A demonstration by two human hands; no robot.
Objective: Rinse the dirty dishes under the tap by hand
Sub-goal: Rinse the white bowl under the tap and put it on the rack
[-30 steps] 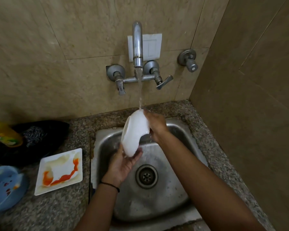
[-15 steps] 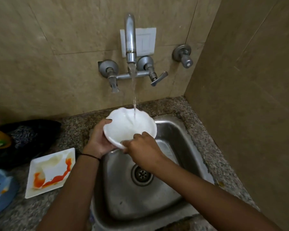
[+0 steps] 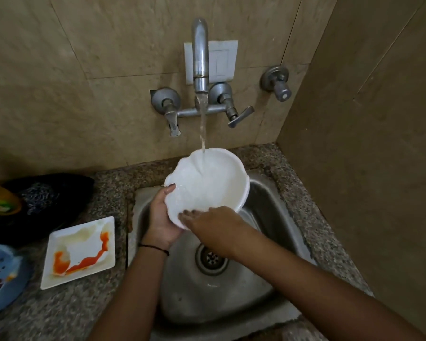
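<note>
Filling most of the shot, beige tiled walls (image 3: 84, 94) are seen meeting in a corner on the right. Below them a speckled granite counter (image 3: 84, 311) is laid, with a steel sink (image 3: 268, 217) set into it. Two bare forearms are stretched in over the basin from the bottom edge.

On the counter left of the sink, a dark bag-ish bundle (image 3: 47, 198) is dumped at the back. A square white plate (image 3: 79, 244) smeared with orange sauce is parked nearer, and a blue dish (image 3: 0, 286) is cut off by the frame edge. A yellow bottle (image 3: 0, 200) is half seen on the bundle.

The white bowl (image 3: 212, 190) is held up over the back of the sink, right under the tap (image 3: 200, 52). It's round with a scalloped rim, so no real long axis can be picked out. Its mouth is tipped up and toward the camera, and the far inner wall is hit by the water stream (image 3: 203, 129).

The left hand (image 3: 161, 217) is wrapped round the bowl's left rim, with the thumb hooked over the edge. The right hand (image 3: 214, 222) is laid over the near rim, its fingers fairly flat against the inside.

Smaller bits: a white switch plate (image 3: 221, 60) is fixed behind the spout, the drain (image 3: 212, 259) is seen below the hands, and a thin black band (image 3: 155, 247) is worn on the left wrist.
</note>
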